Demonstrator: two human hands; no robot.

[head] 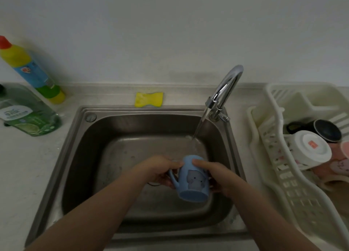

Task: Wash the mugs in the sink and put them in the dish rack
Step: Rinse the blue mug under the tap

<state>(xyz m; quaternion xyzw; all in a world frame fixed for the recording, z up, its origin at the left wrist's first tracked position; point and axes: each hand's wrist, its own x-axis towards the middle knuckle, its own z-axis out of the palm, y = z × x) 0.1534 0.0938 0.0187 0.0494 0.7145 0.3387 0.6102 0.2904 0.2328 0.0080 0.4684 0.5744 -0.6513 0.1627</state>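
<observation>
Mug in blue [194, 179], an elephant printed on it, is held over the steel sink [79, 156], tilted with its base away from the camera. Left hand [160, 170] curls its fingers at the handle side; right hand [219, 175] wraps the other side, thumb on top. At 1 o'clock the faucet [224, 92] runs water beyond the mug. Dish rack [294, 190] at 3 o'clock holds white [309, 148], black [326, 130] and pink mugs [340, 163]. Sponge [148, 99] lies at 12, two bottles [32, 69] at 10.

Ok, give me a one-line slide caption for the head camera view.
Both hands, left and right, hold a blue mug over the sink beside the running tap.
</observation>
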